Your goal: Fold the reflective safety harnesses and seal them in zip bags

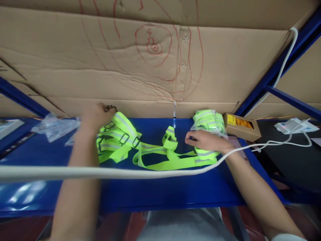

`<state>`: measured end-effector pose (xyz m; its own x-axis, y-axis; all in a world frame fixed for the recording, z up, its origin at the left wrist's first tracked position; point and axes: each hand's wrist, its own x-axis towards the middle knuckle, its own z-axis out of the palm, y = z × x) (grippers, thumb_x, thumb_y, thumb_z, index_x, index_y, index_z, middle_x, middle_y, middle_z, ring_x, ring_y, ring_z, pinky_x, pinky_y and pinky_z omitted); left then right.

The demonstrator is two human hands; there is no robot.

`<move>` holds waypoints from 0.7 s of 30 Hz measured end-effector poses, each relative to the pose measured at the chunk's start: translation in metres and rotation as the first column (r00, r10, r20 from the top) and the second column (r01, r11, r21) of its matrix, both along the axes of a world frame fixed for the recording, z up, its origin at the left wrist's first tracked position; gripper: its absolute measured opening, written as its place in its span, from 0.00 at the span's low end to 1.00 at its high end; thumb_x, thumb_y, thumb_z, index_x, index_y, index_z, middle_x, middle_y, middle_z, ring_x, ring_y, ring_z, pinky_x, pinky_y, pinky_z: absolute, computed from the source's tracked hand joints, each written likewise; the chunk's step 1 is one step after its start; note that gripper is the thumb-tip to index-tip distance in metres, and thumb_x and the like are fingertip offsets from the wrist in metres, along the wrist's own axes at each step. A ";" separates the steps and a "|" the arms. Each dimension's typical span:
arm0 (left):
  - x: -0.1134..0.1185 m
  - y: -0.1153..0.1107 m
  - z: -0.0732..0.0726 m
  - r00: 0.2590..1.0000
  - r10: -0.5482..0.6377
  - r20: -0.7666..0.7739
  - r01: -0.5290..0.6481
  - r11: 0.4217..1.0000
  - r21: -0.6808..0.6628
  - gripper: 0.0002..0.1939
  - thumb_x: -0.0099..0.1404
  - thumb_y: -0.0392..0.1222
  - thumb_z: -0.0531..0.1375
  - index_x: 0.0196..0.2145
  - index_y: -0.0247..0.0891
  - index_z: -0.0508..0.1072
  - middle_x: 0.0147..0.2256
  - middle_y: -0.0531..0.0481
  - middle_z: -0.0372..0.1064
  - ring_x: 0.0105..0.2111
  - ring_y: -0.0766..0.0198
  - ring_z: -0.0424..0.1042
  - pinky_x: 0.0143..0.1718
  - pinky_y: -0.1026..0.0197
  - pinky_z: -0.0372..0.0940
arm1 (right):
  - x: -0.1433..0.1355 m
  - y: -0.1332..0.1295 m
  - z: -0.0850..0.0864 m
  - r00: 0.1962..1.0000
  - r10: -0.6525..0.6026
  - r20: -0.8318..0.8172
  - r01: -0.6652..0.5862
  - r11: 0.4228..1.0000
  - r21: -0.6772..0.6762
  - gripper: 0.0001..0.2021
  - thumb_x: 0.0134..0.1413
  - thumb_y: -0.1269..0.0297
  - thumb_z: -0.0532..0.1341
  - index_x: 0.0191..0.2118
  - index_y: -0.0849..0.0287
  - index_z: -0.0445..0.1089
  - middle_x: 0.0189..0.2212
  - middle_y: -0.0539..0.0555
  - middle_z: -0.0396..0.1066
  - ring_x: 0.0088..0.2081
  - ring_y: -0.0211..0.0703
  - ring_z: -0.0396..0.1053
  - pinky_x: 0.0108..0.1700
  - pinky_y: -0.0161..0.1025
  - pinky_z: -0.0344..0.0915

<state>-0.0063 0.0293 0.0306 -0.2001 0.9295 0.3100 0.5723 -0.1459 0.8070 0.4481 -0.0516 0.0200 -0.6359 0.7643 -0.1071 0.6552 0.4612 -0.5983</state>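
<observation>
White cable (pixel 100 173) | neon straps (pixel 173 164) between left grip (pixel 96 117) and right grip (pixel 205 140)

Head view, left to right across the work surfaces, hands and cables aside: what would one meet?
White item at the left edge → clear plastic bag → yellow-green strap bundle with dark buckles → upright strap loop → bagged straps → cardboard box → white packet.
</observation>
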 end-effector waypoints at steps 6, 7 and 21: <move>0.112 -0.058 -0.054 0.924 -0.041 -0.381 0.069 0.996 0.060 0.20 0.61 0.35 0.59 0.52 0.35 0.70 0.63 0.31 0.60 0.66 0.35 0.53 0.66 0.31 0.41 | -0.038 -0.032 -0.063 0.967 -0.216 0.132 0.171 0.942 0.288 0.15 0.63 0.58 0.61 0.54 0.52 0.70 0.43 0.58 0.77 0.44 0.57 0.75 0.43 0.44 0.65; 0.126 -0.071 -0.060 0.886 -0.183 -0.427 0.205 0.979 0.007 0.22 0.61 0.35 0.58 0.54 0.38 0.70 0.62 0.33 0.62 0.65 0.39 0.58 0.67 0.36 0.47 | -0.043 -0.038 -0.065 0.967 -0.222 0.127 0.173 0.932 0.318 0.18 0.63 0.56 0.61 0.57 0.52 0.68 0.49 0.61 0.75 0.50 0.60 0.73 0.48 0.48 0.66; 0.178 -0.112 -0.094 0.535 -0.758 0.372 0.843 0.448 -0.299 0.35 0.62 0.44 0.63 0.64 0.41 0.58 0.58 0.42 0.68 0.59 0.51 0.69 0.60 0.50 0.64 | -0.072 -0.046 -0.081 0.944 -0.329 -0.012 0.294 0.827 0.478 0.16 0.73 0.63 0.52 0.53 0.66 0.72 0.33 0.63 0.78 0.37 0.53 0.77 0.45 0.46 0.66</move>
